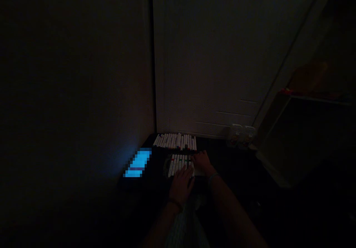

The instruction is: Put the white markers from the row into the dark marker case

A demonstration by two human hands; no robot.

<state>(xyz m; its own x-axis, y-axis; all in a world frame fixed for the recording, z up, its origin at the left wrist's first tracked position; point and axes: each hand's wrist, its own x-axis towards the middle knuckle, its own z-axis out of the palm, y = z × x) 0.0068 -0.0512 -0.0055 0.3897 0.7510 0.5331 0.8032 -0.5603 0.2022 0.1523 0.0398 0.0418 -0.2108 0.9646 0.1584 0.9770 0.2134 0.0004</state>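
The scene is very dark. A row of white markers (178,162) with coloured bands lies side by side in a clear case (166,166) on the dark tabletop. My left hand (182,183) rests over the near ends of the markers, fingers stretched out and apart. At the right end of the row, my right hand (202,162) has its fingers bent onto the far end of the last marker (191,167). Its fingertips are hard to make out in the gloom. Behind the case, a second row of loose white markers (175,141) lies close together.
A glowing blue, pixelated screen (138,162) lies left of the case. Two clear plastic packages (240,134) stand against the pale back panel (211,73). On the right is a box-like shelf (306,136) with an orange item (310,75) on top.
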